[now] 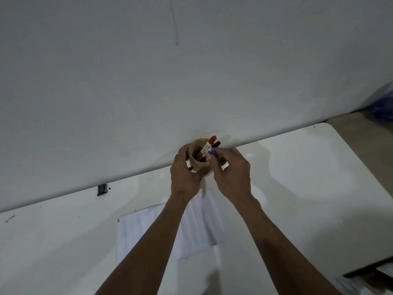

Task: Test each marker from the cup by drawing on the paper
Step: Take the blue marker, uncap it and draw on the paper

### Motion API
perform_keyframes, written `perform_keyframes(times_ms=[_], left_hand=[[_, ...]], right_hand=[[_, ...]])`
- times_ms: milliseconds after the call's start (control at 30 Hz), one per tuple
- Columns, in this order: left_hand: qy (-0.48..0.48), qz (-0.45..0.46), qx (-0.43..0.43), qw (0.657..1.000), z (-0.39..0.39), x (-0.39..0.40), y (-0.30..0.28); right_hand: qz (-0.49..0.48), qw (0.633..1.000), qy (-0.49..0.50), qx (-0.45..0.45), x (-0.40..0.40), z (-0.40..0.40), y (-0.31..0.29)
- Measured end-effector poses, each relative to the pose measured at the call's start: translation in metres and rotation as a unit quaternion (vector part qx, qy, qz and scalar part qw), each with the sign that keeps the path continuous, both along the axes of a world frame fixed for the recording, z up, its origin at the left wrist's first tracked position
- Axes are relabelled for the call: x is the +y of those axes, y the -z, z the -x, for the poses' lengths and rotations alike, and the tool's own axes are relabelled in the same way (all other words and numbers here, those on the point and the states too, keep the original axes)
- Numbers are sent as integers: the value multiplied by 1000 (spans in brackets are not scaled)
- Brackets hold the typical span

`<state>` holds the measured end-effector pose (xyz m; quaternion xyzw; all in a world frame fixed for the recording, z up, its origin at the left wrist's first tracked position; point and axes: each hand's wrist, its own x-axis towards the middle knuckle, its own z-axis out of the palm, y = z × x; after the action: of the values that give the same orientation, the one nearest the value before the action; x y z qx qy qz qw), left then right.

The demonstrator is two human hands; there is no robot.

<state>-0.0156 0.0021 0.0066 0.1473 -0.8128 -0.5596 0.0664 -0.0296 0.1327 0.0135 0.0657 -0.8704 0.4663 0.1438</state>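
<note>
Head view, looking down at white counter (297, 188) pushed against a white wall (148, 71).

Tan cup (196, 161) at the far edge of the counter, right up at the wall. Left hand (185, 173) wrapped around the cup's left side, fingers (183, 150) curled onto the rim and wall, closed on it. Cup upright or near enough; slight tilt not resolvable.

Three markers in the cup, all leaning right: red-capped marker (209, 143) with white barrel sticking highest, black-capped marker (216, 144) just beside it on the right, blue-capped marker (213, 152) lowest and nearest.

Right hand (231, 173) at the cup's right side, fingers (221, 153) pinched shut on the blue-capped marker just below its cap. Lower end of that marker hidden by cup and hand, so in or out of the cup not clear.

White paper (148, 226) flat on the counter near the person, partly covered by both forearms, well apart from the cup. No marks visible on the exposed part; faint fold lines only.

Small dark clip-like item (102, 189) at the counter's back edge, left. Blue bag-like shape (382, 105) far right on the floor, blurred.
</note>
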Motion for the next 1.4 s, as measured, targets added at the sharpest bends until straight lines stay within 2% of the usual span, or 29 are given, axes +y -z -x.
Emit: perform_keyframes(times_ms=[167,300,400,567,633,733,867,967,1067,1267,1333,1400], left_hand=[[-3,-4,-2,1000,1,1,2],[-6,-42,-7,999,0,2,1],[-2,-34,-8,999,1,1,5],[-13,-7,-60,998,-13,-9,0],[-21,26,-48,998,-28,-19,-7],[-26,40,-16,999,-61,-41,-22],[54,81,14,995,-116,-80,-37],[111,144,-1,983,-156,-110,-36],[111,166,-23,979,-190,-132,-30],[105,152,-48,982,-242,-159,-17],[95,144,-57,983,-256,-168,-12],[86,137,-61,985,-268,-175,-9]], right_hand=[[121,990,66,-4,5,1,-26],[251,963,103,-6,15,5,-52],[322,941,104,-5,21,5,-69],[351,930,92,-65,19,-12,-79],[333,933,73,-117,14,-24,-69],[221,954,5,-204,2,-48,-50],[87,945,-114,-294,-26,-95,-35],[60,934,-161,-312,-53,-126,-31],[26,929,-198,-313,-74,-149,-30],[-82,901,-266,-333,-88,-185,-33],[-116,901,-258,-329,-84,-190,-34],[-98,913,-238,-316,-81,-194,-35]])
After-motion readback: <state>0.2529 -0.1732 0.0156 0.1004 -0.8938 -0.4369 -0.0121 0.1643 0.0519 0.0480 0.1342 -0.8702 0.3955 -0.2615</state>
